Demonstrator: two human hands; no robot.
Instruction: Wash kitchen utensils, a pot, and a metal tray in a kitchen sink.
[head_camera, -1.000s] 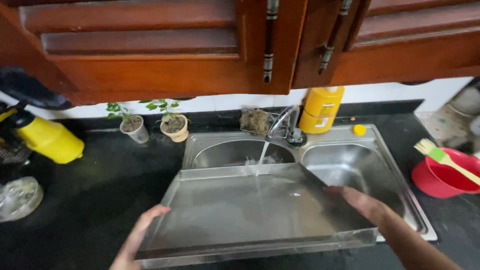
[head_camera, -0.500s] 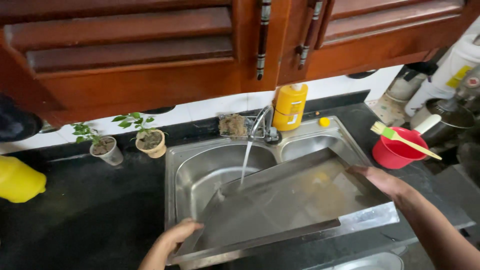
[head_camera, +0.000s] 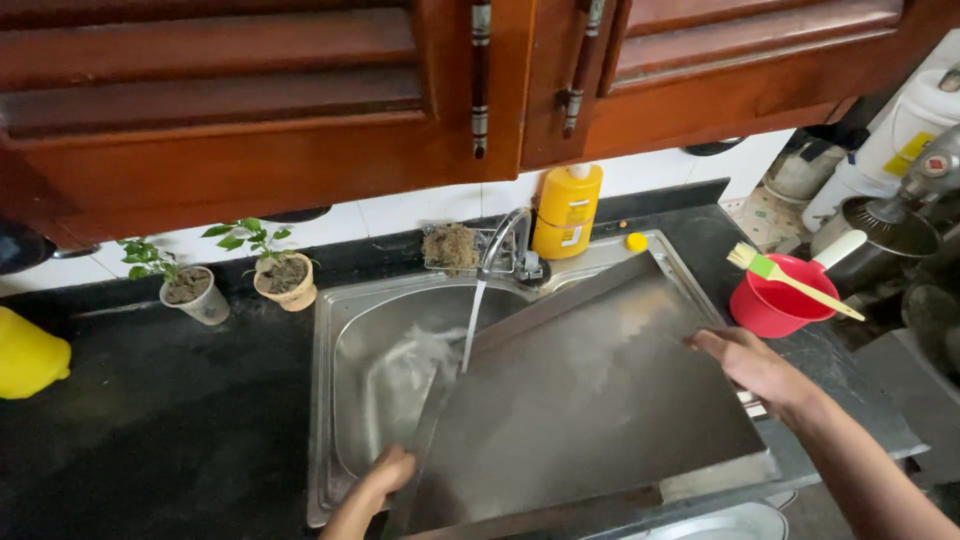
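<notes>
I have swung the big steel baking tray (head_camera: 590, 400) further right and tipped it over the double sink (head_camera: 345, 330), so the tap's stream (head_camera: 470, 330) now runs past its far-left edge. My left hand (head_camera: 378, 487) curls its fingers around the near-left corner, and my right hand (head_camera: 752, 365) clasps the right rim beside the red bowl (head_camera: 775, 305).

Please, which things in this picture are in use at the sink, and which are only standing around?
In use:
- left hand and right hand, gripping the steel tray
- tap, water running
- sink

Only standing around:
- yellow soap bottle
- scrub pad
- two potted plants
- red bowl with brush
</notes>
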